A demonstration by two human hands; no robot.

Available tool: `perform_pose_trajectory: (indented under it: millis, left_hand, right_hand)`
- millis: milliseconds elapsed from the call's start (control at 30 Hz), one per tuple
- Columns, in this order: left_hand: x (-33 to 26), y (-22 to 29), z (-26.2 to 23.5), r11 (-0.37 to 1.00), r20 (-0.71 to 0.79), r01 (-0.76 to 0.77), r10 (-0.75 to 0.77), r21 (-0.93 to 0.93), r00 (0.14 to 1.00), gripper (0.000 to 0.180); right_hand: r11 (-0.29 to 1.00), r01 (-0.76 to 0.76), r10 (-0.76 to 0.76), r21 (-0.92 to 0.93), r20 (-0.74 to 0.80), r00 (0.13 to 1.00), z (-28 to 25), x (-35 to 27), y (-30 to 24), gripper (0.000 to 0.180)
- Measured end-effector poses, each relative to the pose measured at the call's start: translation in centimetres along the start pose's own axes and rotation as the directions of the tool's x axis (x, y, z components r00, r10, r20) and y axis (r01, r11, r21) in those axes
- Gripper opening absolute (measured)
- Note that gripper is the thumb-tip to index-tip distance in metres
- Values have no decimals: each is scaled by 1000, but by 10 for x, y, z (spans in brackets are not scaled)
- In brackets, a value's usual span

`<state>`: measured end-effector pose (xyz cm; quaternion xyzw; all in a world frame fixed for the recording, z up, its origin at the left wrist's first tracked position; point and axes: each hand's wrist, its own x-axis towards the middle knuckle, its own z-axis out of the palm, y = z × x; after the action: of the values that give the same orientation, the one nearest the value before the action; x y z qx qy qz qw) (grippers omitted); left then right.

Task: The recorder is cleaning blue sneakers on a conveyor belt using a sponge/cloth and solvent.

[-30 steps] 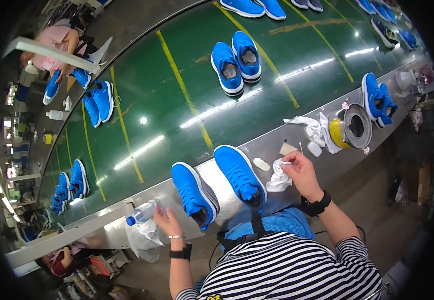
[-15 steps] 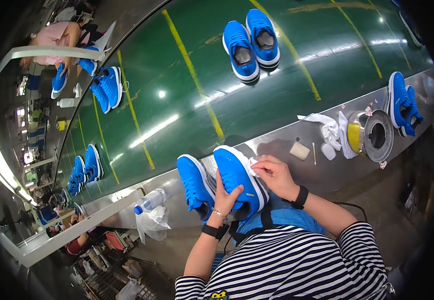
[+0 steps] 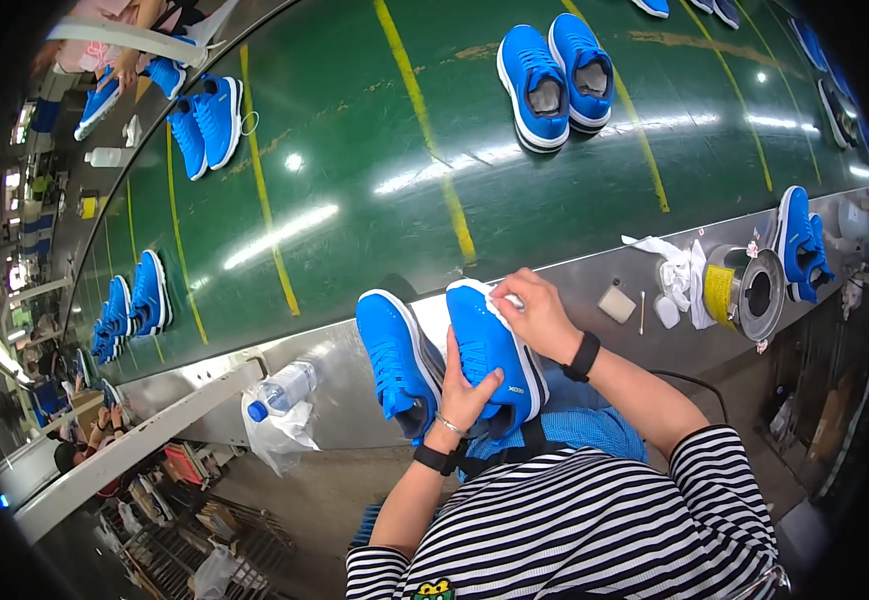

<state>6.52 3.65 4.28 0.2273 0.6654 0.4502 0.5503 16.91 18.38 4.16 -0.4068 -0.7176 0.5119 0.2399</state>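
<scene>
Left hand [image 3: 463, 398]: clamped on the held shoe [image 3: 477, 338]; my thumb bears on the right side of the upper, my fingers lie along its left side.
Right hand [image 3: 543, 322]: fingertips pinched together on a small white cloth [image 3: 509, 301], mostly hidden by my fingers; I have it against the right edge of the toe, by the white sole.
Held shoe: blue, laced, with a white sole; positioned in front of me at the bench edge, toe directed toward the belt, heel toward my body.
Mating shoe [image 3: 385, 342]: blue, just left of the held shoe, toe likewise toward the belt; neither of my hands grips it.
Bench [image 3: 595, 347]: bare metal strip between me and the belt.
Bench, left: clear bottle with blue cap [image 3: 285, 388], lying on its side beside a crumpled plastic bag [image 3: 283, 436].
Bench, right: beige block [image 3: 616, 304], thin swab [image 3: 642, 313], crumpled white material [image 3: 676, 270], then a round metal container [image 3: 755, 290] with a yellow label; a blue shoe pair [image 3: 797, 240] stands past it.
Belt [image 3: 345, 140]: green, marked with yellow cross lines; a blue pair [image 3: 545, 85] rests on it beyond my right hand, toes pointing away from me.
</scene>
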Motion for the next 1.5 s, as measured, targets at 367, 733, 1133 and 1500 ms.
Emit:
perform_pose_trajectory:
  millis: [367,733,1133,1500]
  left_hand:
    - [-4,5,6,997,-40,42,-44,-61,998,88]
    - [-2,6,4,1000,-31,-10,10,-10,999,90]
    - [-2,-5,3,997,-44,-10,13,75,999,90]
    - [-2,-1,2,1000,-44,-5,6,30,999,92]
  right_hand:
    - [997,-26,29,-68,47,998,-7,-2,0,12]
    - [989,-150,149,17,57,987,-8,-15,-1,11]
    - [988,-153,153,-21,21,988,-7,-4,-1,9]
    - [969,-244,246,-38,57,967,-12,-6,-4,9]
